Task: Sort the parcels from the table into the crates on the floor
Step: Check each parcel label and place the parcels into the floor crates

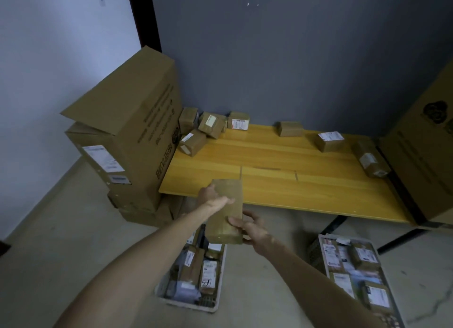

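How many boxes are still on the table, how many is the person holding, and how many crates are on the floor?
Parcels on the table: 7
Parcel held in both hands: 1
Crates on the floor: 2
Total: 10

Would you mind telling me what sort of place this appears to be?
Probably a small parcel-sorting or storage room: labelled parcels lie along a wooden table, big cartons are stacked against the wall, and two crates on the floor are full of packages.
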